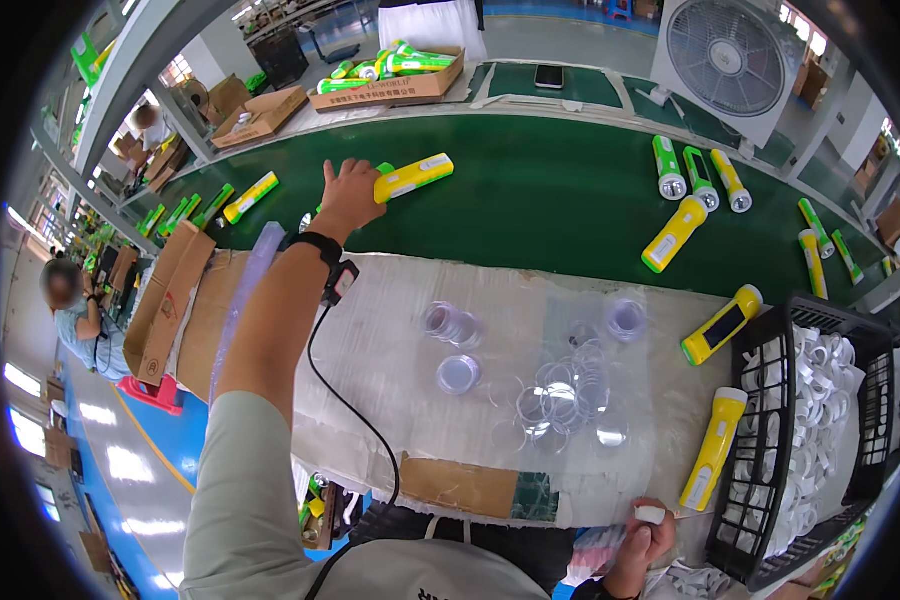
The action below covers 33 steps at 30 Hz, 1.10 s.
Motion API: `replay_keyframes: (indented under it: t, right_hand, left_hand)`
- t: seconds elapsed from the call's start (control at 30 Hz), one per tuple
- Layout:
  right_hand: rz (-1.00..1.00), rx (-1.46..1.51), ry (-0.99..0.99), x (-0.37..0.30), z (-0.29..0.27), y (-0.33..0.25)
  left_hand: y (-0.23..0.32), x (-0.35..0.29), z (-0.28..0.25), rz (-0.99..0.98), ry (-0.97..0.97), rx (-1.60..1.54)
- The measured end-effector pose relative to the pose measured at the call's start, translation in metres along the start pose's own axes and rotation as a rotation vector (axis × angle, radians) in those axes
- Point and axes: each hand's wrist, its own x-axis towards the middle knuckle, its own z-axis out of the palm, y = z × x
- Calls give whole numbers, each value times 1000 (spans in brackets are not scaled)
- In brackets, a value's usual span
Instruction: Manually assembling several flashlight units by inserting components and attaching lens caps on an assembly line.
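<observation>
My left hand [350, 196] reaches out over the green conveyor belt, its fingers spread. Beside its thumb side lies a yellow flashlight [416, 178]. Partly under that hand is another flashlight, with a clear head [307, 221] showing by the wrist; the hand hides most of it. Low at the table's front edge, my right hand [642, 548] pinches a small white plastic ring [650, 514]. Clear round lenses [562, 395] lie loose and in small stacks [458, 374] on the covered table between my hands. Two yellow flashlights [714, 450] [722, 325] rest at the table's right.
A black crate [792, 430] full of white rings stands at the right. More flashlights [675, 235] lie along the belt. Behind it are a carton of flashlights [390, 92], a phone [549, 76] and a fan [727, 60]. A cable [355, 407] hangs from my left wrist device.
</observation>
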Motion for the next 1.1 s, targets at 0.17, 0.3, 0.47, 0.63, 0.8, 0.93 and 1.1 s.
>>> replay_keyframes:
  t: [0.17, 0.3, 0.47, 0.63, 0.8, 0.93, 1.1]
  right_hand:
    - [-294, -21, -33, 18, 19, -55]
    - [-499, -226, -363, 61, 84, -131]
    - [-715, -121, -602, 69, 187, -141]
    - [-550, 4, -705, 33, 206, -116]
    - [-338, 49, -732, 0, 212, -104]
    - [-346, -4, -881, 1, 215, -99]
    - [-487, 17, -677, -2, 219, -88]
  left_hand:
    - [32, -74, -94, 191, 241, -627]
    - [54, -184, -141, 613, 266, -792]
    - [68, -306, -163, 719, -4, -1065]
    - [40, -346, -119, 236, -364, -1817]
    - [53, -358, -117, 466, 204, -1141]
    - [71, -344, -138, 615, 289, -744]
    - [86, -323, -132, 844, 336, -756]
